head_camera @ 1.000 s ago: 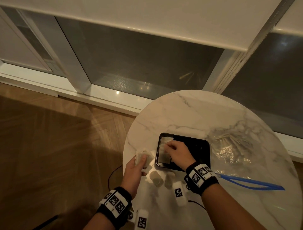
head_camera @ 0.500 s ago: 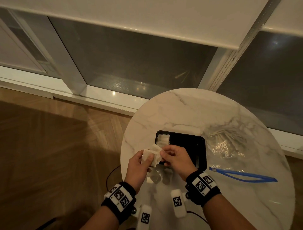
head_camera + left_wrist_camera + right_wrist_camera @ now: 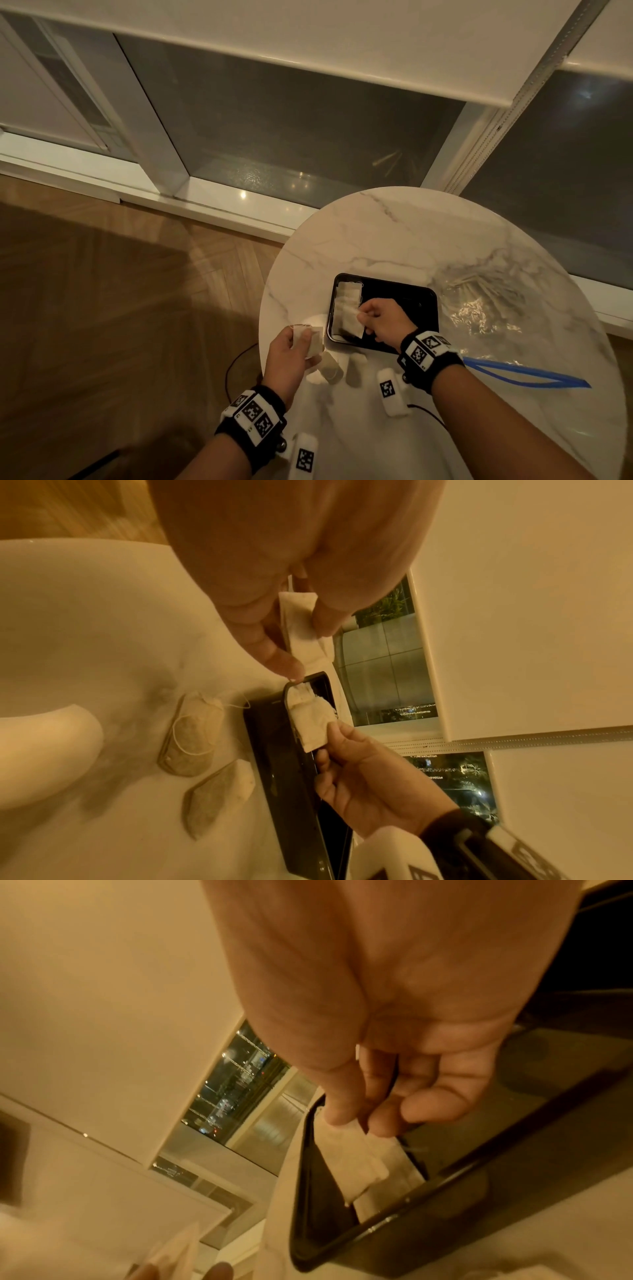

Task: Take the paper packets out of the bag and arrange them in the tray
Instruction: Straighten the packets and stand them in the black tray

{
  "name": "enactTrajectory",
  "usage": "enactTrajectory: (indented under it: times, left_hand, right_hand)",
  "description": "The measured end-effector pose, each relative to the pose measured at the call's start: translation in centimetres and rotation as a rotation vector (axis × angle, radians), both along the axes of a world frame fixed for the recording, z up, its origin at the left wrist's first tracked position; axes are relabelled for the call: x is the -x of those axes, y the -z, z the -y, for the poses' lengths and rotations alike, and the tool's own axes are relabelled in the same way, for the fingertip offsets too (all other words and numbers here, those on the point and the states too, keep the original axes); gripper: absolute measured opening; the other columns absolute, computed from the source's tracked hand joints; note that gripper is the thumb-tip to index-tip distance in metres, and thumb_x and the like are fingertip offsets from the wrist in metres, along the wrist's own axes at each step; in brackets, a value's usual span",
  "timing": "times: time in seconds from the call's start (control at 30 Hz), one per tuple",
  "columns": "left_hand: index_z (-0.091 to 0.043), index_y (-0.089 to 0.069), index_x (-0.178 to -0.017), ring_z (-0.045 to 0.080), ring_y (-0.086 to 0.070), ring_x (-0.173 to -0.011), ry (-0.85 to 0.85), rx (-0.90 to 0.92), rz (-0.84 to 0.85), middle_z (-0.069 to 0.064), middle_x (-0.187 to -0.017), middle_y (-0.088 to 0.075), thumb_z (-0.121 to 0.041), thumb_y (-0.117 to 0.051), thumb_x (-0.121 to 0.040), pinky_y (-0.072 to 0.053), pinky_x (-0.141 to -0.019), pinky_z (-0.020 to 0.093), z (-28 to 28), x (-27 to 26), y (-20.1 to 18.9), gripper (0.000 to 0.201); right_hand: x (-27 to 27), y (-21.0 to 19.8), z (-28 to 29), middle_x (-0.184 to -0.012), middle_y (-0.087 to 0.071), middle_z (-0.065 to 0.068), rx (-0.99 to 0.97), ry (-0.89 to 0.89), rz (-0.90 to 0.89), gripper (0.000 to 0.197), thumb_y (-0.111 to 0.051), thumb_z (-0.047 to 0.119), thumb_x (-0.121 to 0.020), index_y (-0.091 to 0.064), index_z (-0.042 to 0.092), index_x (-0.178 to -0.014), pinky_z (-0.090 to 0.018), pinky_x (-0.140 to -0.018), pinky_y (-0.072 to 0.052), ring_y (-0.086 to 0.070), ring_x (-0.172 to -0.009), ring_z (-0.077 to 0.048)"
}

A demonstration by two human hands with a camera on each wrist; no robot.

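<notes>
A black tray (image 3: 407, 291) sits on the round marble table (image 3: 376, 240), with pale paper packets (image 3: 346, 294) lined along its left side. My right hand (image 3: 364, 313) pinches one paper packet (image 3: 351, 320) (image 3: 313, 725) (image 3: 356, 1161) over the tray's left near part. My left hand (image 3: 301, 339) holds a small stack of packets (image 3: 313, 337) (image 3: 301, 623) between thumb and fingers, just left of the tray. Two more packets (image 3: 330, 368) (image 3: 192, 739) lie on the table in front of the tray. The clear plastic bag (image 3: 486, 301) lies to the right.
The bag's blue zip strip (image 3: 527, 373) trails to the right of my right wrist. A dark cable (image 3: 236, 359) hangs off the table's left edge over the wooden floor (image 3: 102, 308). Windows and a white sill (image 3: 222, 209) stand beyond the table.
My right hand took a packet from the stack in my left hand and carried it right, over the tray. My left hand stays left of the tray with its stack.
</notes>
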State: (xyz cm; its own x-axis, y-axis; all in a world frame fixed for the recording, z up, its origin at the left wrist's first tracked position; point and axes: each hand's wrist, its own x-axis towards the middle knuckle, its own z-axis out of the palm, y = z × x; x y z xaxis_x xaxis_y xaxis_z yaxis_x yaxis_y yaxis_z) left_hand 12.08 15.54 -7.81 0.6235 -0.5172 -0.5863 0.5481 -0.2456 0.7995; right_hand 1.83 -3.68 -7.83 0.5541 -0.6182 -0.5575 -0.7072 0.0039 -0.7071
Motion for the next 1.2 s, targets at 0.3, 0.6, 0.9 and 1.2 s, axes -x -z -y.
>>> enactTrajectory:
  times: [0.3, 0.6, 0.9, 1.2]
  left_hand:
    - [-0.006, -0.067, -0.106, 0.027, -0.067, -0.086, 0.066, -0.027, -0.013, 0.024, -0.107, -0.068, -0.021, -0.060, -0.100, -0.057, -0.064, 0.029, 0.9, 1.3, 0.5, 0.018]
    - [-0.009, -0.067, -0.103, 0.032, -0.068, -0.089, 0.106, -0.057, 0.026, 0.023, -0.108, -0.067, -0.022, -0.057, -0.101, -0.062, -0.072, 0.039, 1.3, 1.4, 0.7, 0.018]
    - [-0.008, -0.068, -0.104, 0.032, -0.067, -0.092, 0.110, -0.082, 0.019, 0.021, -0.108, -0.067, -0.023, -0.057, -0.101, -0.061, -0.081, 0.052, 1.6, 1.3, 0.8, 0.018]
    - [-0.013, -0.069, -0.102, 0.038, -0.067, -0.100, 0.120, -0.104, 0.064, 0.016, -0.105, -0.070, -0.027, -0.059, -0.100, -0.059, -0.083, 0.055, 1.6, 1.1, 0.8, 0.018]
  right_hand:
    - [-1.3, 2.0, 0.5, -0.068, -0.066, -0.007, -0.037, -0.074, -0.112, 0.007, -0.070, 0.012, -0.090, -0.068, 0.015, -0.084, -0.027, -0.061, -0.059, -0.062, -0.061, -0.015]
    - [-2.0, 1.9, 0.7, -0.086, -0.070, -0.006, 0.009, -0.089, -0.207, 0.019, -0.079, 0.007, -0.079, -0.069, 0.023, -0.078, -0.033, -0.066, -0.063, -0.072, -0.073, -0.021]
    - [-2.1, 1.5, 1.0, -0.087, -0.069, -0.007, -0.016, -0.049, -0.220, 0.020, -0.080, 0.013, -0.080, -0.065, 0.021, -0.090, -0.028, -0.056, -0.058, -0.071, -0.078, -0.022]
    - [-2.4, 1.4, 1.3, -0.093, -0.068, -0.004, 0.011, 0.014, -0.310, 0.030, -0.086, 0.015, -0.071, -0.058, 0.025, -0.077, -0.038, -0.083, -0.060, -0.069, -0.093, -0.025]
